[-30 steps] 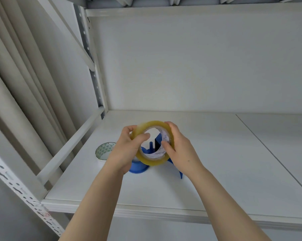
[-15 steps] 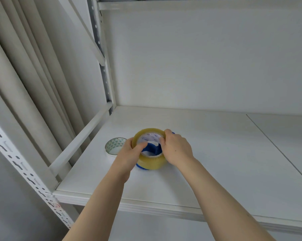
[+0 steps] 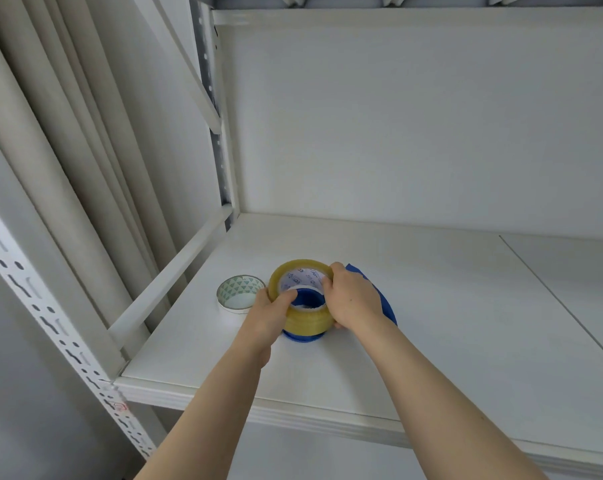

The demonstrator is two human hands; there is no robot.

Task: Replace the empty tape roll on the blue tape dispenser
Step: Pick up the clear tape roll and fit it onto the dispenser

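A full roll of yellowish clear tape sits around the hub of the blue tape dispenser, which lies on the white shelf. My left hand grips the roll's left side, thumb hooked over its rim. On the right side my right hand holds the roll and covers most of the dispenser's body. Blue hub plastic shows inside the roll's core and under its lower edge. The empty roll, a white core with a green triangle print inside, lies flat just left of my left hand.
A white rail runs along the shelf's left side, with a perforated metal upright at the front corner. Beige curtains hang to the left. The shelf's back wall is plain white, and a seam splits the shelf board at right.
Both hands brought the tape roll from tilted in the air down over the dispenser's hub, where it now sits lower. The view shifted a little, so the shelf appears further right.
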